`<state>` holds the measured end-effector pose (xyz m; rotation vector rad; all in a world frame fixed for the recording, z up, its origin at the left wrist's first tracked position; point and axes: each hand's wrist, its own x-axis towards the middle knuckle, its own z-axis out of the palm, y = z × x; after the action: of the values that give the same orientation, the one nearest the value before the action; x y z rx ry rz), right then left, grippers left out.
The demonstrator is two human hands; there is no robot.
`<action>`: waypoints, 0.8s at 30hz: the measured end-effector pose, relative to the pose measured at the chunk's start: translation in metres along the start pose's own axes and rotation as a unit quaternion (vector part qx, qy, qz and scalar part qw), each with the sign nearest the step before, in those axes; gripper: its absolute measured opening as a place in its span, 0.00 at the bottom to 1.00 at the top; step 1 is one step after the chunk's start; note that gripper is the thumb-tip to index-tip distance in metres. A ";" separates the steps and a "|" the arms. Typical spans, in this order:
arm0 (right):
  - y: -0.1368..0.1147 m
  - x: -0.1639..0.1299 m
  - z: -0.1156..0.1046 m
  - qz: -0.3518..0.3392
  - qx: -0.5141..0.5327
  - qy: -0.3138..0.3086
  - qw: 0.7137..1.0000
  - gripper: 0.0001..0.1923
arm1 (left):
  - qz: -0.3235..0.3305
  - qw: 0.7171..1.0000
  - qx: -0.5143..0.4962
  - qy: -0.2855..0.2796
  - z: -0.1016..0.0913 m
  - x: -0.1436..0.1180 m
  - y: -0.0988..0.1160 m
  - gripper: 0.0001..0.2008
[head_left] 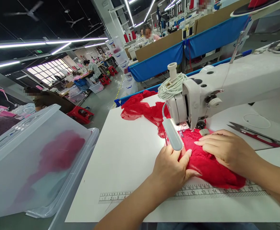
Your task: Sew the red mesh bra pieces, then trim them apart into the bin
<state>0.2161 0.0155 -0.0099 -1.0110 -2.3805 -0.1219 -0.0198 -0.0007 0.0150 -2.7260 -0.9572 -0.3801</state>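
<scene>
Sheer red lace fabric [211,169] lies bunched under the head of a white sewing machine [238,76]. My left hand [171,169] rests on its near left edge, thumb and forefinger spread apart; a small lamp [173,134] hides some fingertips. On the right side of the fabric, my right hand [228,151] has its fingers bent together on a fold, the thumb out of sight. The presser foot [181,133] sits over the fabric just beyond my hands. More red fabric [142,107] trails behind the machine head to the table's far edge.
Black and red thread snips [254,134] lie right of my right hand. A printed ruler scale [116,196] runs along the near side of the white table [111,153]. Translucent plastic bins [34,166] stand at the left. Other people work at machines farther back.
</scene>
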 end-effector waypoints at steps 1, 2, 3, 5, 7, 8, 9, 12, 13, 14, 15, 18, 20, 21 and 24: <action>0.000 0.000 0.000 0.002 0.003 0.002 1.000 0.20 | -0.001 1.000 0.003 -0.002 0.000 0.000 0.000 0.31; 0.000 0.000 0.000 0.002 0.004 0.005 1.000 0.20 | -0.002 1.000 0.006 -0.001 0.000 0.000 0.001 0.31; 0.000 0.001 0.000 0.002 0.003 0.007 1.000 0.20 | -0.003 1.000 0.008 0.003 0.000 0.000 0.001 0.31; 0.001 0.001 0.000 0.001 -0.002 0.007 1.000 0.21 | -0.004 1.000 0.010 0.017 0.001 0.001 0.001 0.31; 0.002 0.001 0.000 0.002 -0.007 0.005 1.000 0.21 | -0.004 1.000 0.011 0.027 0.002 0.001 0.000 0.32; 0.003 0.002 0.000 -0.002 -0.009 0.007 1.000 0.21 | -0.004 1.000 0.013 0.027 0.003 0.001 0.000 0.33; 0.003 0.002 0.000 -0.010 -0.011 0.012 1.000 0.21 | -0.004 1.000 0.016 0.025 0.003 0.000 0.000 0.34; 0.004 0.003 -0.001 -0.014 -0.011 0.010 1.000 0.20 | -0.008 1.000 0.025 0.009 0.005 -0.001 0.000 0.35; 0.004 0.003 -0.001 -0.006 -0.009 0.002 1.000 0.20 | -0.009 1.000 0.027 0.005 0.005 -0.001 0.000 0.35; 0.004 0.003 -0.001 0.003 -0.006 -0.006 1.000 0.20 | -0.010 1.000 0.029 0.003 0.006 -0.001 0.000 0.35; 0.004 0.003 -0.001 0.009 -0.003 -0.012 1.000 0.20 | -0.010 1.000 0.030 0.003 0.006 -0.001 0.000 0.35; 0.004 0.002 -0.002 0.008 0.002 -0.013 1.000 0.20 | -0.010 0.999 0.033 0.006 0.006 0.000 0.001 0.35; 0.005 0.002 -0.001 0.004 0.003 -0.014 1.000 0.20 | -0.011 0.999 0.034 0.017 0.006 0.000 0.001 0.35; 0.006 0.002 -0.001 0.002 0.004 -0.014 1.000 0.20 | -0.012 0.999 0.032 0.025 0.007 0.001 0.001 0.35; 0.008 0.002 0.000 -0.003 0.003 -0.016 1.000 0.20 | -0.018 0.999 0.025 0.043 0.008 0.002 0.000 0.35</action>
<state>0.2203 0.0224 -0.0096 -1.0102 -2.4112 -0.1018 -0.0169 0.0028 0.0082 -2.6282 -0.9805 -0.4688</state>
